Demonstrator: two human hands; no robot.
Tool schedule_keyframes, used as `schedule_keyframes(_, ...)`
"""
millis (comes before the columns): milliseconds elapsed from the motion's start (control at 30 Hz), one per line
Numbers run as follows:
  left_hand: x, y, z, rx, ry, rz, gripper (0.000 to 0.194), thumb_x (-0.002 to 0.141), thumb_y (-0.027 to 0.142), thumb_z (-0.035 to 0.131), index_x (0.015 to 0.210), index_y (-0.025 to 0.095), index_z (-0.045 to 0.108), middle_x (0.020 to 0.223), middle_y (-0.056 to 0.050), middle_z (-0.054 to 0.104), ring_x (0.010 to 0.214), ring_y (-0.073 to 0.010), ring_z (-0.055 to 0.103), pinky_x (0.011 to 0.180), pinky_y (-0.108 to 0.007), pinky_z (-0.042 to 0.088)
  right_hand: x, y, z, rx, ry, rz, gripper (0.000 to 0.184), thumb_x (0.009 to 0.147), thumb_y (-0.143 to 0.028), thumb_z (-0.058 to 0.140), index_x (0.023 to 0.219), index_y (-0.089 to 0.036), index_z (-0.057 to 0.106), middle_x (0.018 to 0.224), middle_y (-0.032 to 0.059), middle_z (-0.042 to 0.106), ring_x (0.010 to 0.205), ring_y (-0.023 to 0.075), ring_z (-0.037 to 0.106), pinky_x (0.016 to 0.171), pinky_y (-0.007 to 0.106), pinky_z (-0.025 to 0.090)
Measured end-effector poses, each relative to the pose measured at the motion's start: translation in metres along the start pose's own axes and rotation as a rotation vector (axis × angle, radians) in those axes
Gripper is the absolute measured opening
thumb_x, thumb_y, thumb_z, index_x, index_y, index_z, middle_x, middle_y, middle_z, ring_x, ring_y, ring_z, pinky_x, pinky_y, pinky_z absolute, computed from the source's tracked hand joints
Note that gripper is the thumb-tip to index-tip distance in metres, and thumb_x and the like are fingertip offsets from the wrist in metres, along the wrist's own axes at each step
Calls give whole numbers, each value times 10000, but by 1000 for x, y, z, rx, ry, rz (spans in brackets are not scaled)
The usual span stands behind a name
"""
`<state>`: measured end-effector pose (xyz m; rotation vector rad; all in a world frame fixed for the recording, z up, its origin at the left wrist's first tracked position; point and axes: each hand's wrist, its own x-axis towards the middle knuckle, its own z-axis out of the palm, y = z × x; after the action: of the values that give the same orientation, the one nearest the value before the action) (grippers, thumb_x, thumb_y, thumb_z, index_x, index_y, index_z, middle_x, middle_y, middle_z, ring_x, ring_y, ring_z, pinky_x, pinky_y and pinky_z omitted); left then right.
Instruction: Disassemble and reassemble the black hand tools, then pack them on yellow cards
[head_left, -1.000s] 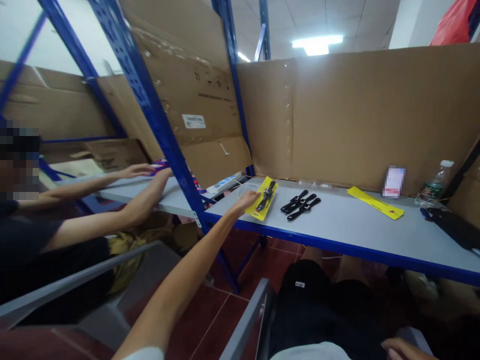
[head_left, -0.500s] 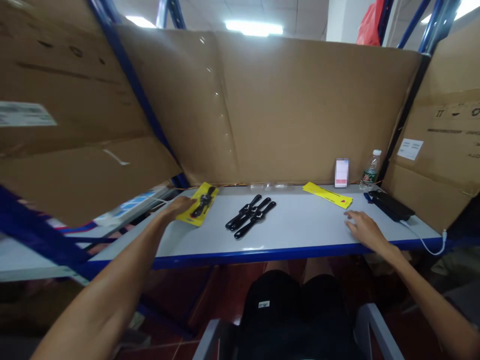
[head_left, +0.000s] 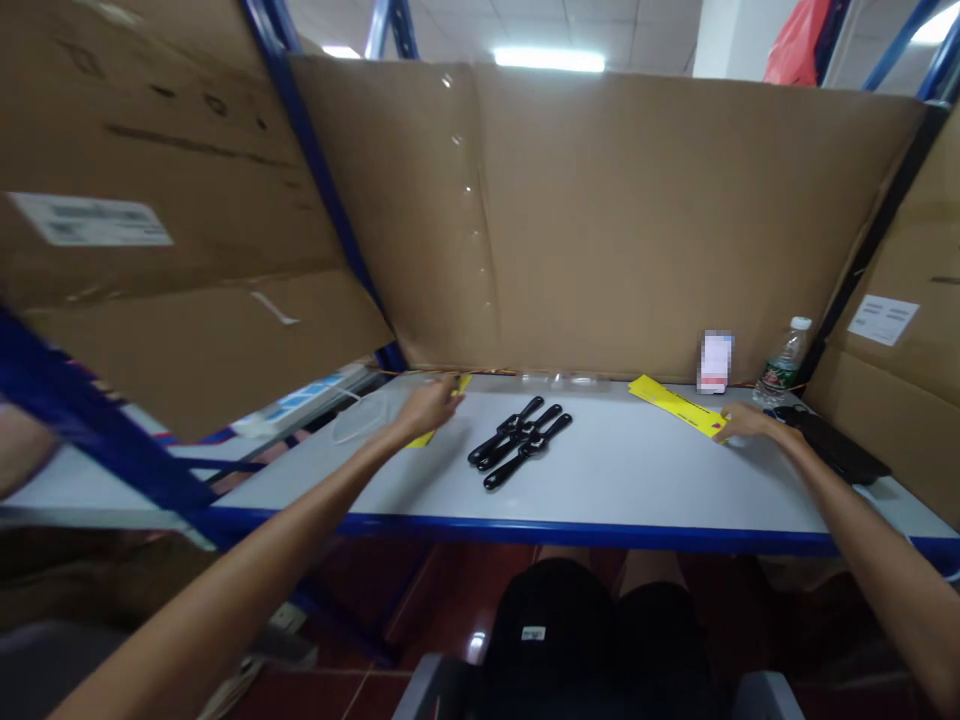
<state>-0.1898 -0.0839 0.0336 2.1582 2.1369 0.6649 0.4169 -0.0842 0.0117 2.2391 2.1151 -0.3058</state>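
My left hand [head_left: 431, 408] is closed over a yellow backing card [head_left: 421, 440] on the left of the table. A dark tip shows at its fingers, apparently the black spokeshave seen on that card earlier; the hand hides the rest. Left of it lies a clear plastic piece [head_left: 360, 418], too faint to make out fully. Three black spokeshaves [head_left: 521, 440] lie side by side, slanted, in the middle. At the right, my right hand [head_left: 746, 422] pinches the near right end of some long yellow cards [head_left: 675, 403], which still lie on the table.
A phone [head_left: 715, 362] leans at the back right beside a water bottle [head_left: 780, 365]. A black case [head_left: 844, 445] lies right of my right hand. Cardboard walls [head_left: 637, 220] enclose the back and sides. A power strip [head_left: 300, 400] sits beyond the left edge.
My left hand has moved from the card's left edge to over its middle, covering the spokeshave. My right hand has reached forward onto the yellow cards. The view has turned slightly left.
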Motion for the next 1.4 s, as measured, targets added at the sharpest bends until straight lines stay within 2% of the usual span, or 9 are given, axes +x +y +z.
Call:
schedule_keyframes(133, -40, 40, 29, 147, -115, 223, 532, 953, 545, 513, 1295, 149, 604, 1231, -190, 676, 1135, -318, 628, 973, -395, 460, 12, 6, -4, 49, 15, 20, 382, 608, -370, 846, 844, -80, 769, 838, 104, 747, 714, 217, 649, 601, 282, 412)
schedule_keyframes(233, -75, 61, 50, 205, -115, 234, 670, 955, 627, 467, 1415, 145, 525, 1284, -237, 634, 1189, -383, 594, 974, -477, 454, 5, 11, -1, 58, 115, 32, 378, 645, -409, 827, 831, -87, 760, 805, 114, 733, 703, 228, 638, 587, 294, 391)
schedule_keyframes(533, -101, 71, 86, 154, -22, 221, 641, 1016, 521, 397, 1504, 106, 429, 1575, -260, 399, 1453, -396, 377, 1140, -528, 334, -34, 5, 8, 111, 336, 101, 395, 726, -425, 774, 950, -106, 715, 926, 135, 746, 788, 237, 656, 589, 265, 379)
schedule_keyframes(667, -98, 66, 87, 67, 20, 190, 611, 1032, 483, 378, 1519, 114, 403, 1541, -243, 452, 1407, -356, 449, 1126, -488, 358, -50, -9, 3, 268, 303, 23, 175, 836, -260, 620, 898, -117, 700, 788, 96, 741, 711, 196, 650, 606, 253, 410)
schedule_keyframes(767, -94, 57, 83, -30, 45, 137, 579, 1046, 420, 354, 1512, 82, 411, 1435, -247, 552, 1307, -332, 539, 1069, -448, 410, -79, -25, 12, 402, 480, -35, 209, 874, -325, 588, 867, -138, 678, 695, 91, 705, 683, 201, 636, 594, 262, 429)
schedule_keyframes(900, -89, 41, 73, -18, 57, 82, 491, 994, 341, 483, 1412, 93, 548, 1284, -205, 656, 1203, -335, 579, 1012, -442, 443, -140, -53, 45, 942, 548, -50, 464, 811, -593, 662, 976, -160, 658, 760, 92, 714, 564, 190, 602, 432, 267, 399)
schedule_keyframes(1067, -86, 33, 70, -56, 57, 48, 399, 970, 327, 543, 1308, 137, 637, 1205, -160, 680, 1129, -284, 616, 985, -381, 459, -197, -71, 90, 1294, 459, -78, 517, 676, -580, 836, 920, -160, 658, 667, 29, 675, 478, 138, 551, 406, 246, 416)
schedule_keyframes(1233, -91, 41, 66, 35, 123, 44, 429, 976, 335, 542, 1347, 132, 616, 1220, -185, 637, 1144, -316, 587, 967, -410, 458, -197, -67, 101, 1302, 489, -59, 509, 649, -586, 847, 848, -162, 645, 589, 14, 636, 464, 143, 564, 410, 247, 441)
schedule_keyframes(1400, -108, 57, 59, 129, 219, 213, 392, 1010, 362, 481, 1305, 157, 638, 1230, -172, 625, 1164, -333, 538, 980, -447, 434, -170, -61, 82, 1084, 501, 50, 568, 709, -663, 744, 955, -163, 637, 601, 27, 635, 469, 198, 594, 443, 313, 484)
